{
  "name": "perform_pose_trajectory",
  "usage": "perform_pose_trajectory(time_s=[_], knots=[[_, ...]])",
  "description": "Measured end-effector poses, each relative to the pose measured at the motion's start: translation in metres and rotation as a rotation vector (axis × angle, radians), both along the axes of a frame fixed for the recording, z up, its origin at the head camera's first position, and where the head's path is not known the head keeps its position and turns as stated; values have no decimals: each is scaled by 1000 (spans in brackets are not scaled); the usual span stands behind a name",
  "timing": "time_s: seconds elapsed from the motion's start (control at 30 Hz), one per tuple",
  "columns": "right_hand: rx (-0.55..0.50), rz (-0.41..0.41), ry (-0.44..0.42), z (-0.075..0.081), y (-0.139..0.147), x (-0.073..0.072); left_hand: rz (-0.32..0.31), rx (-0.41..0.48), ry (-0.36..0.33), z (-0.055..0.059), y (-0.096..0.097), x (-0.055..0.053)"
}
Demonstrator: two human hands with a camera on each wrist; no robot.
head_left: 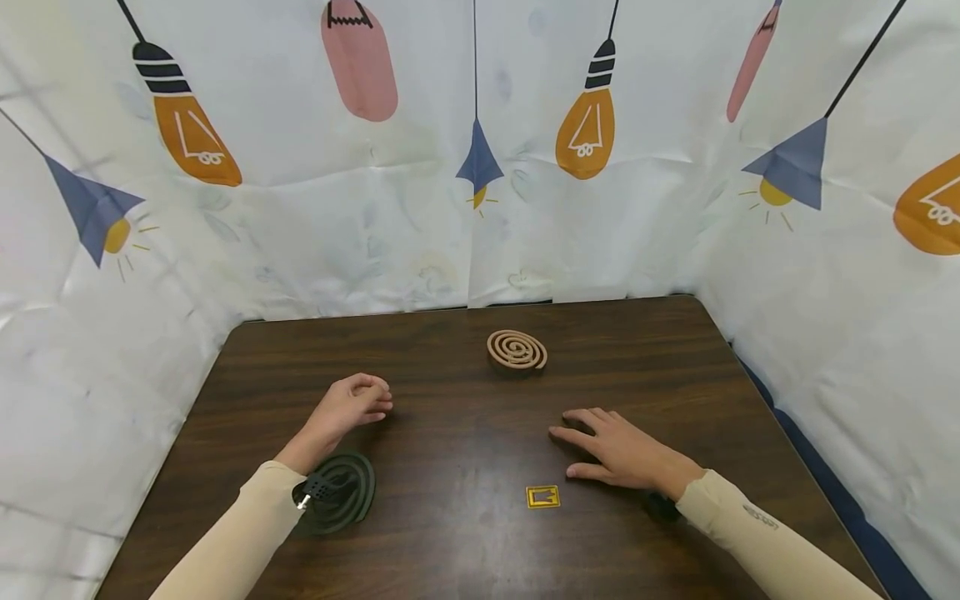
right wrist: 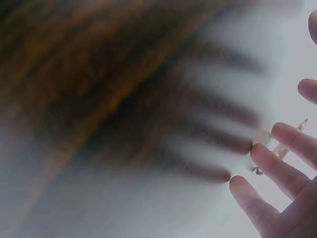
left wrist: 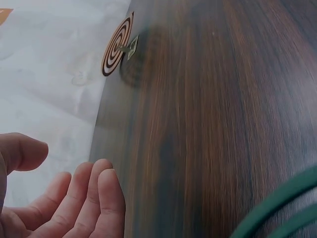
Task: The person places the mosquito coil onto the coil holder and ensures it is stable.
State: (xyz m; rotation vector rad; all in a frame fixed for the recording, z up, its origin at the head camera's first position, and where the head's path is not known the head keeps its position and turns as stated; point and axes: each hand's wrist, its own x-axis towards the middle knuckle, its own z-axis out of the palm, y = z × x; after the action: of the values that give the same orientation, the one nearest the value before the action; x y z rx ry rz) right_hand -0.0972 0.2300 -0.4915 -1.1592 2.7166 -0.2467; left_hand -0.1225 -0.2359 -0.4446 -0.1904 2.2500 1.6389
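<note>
A tan mosquito coil (head_left: 517,349) is at the far middle of the table; in the left wrist view the coil (left wrist: 118,44) sits raised on a small metal stand (left wrist: 132,47). My left hand (head_left: 352,406) hovers at the left with loosely bent fingers and nothing in them. Beneath its wrist lies a green mosquito coil (head_left: 363,492), partly hidden by the sleeve and wrist camera. My right hand (head_left: 618,448) is at the right, palm down, its fingers spread and holding nothing. Left of its thumb, a flat yellow metal piece with a cut-out (head_left: 551,503) lies on the table.
The dark wood-grain table (head_left: 450,442) reaches back to a white printed cloth (head_left: 420,225), which also hangs along both sides. A dark object (head_left: 662,506) shows under the right wrist, probably the wrist camera.
</note>
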Motion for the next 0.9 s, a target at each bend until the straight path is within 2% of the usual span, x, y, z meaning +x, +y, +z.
perform_pose_trajectory(time_s=[0.27, 0.5, 0.9], knots=[[-18, 25, 29, -2, 1, 7, -20, -37, 11, 2, -16, 7], [-18, 56, 56, -1, 4, 11, -26, -78, 14, -1, -34, 13], [-29, 91, 26, -3, 6, 14, -46, -174, 29, -6, -61, 24]])
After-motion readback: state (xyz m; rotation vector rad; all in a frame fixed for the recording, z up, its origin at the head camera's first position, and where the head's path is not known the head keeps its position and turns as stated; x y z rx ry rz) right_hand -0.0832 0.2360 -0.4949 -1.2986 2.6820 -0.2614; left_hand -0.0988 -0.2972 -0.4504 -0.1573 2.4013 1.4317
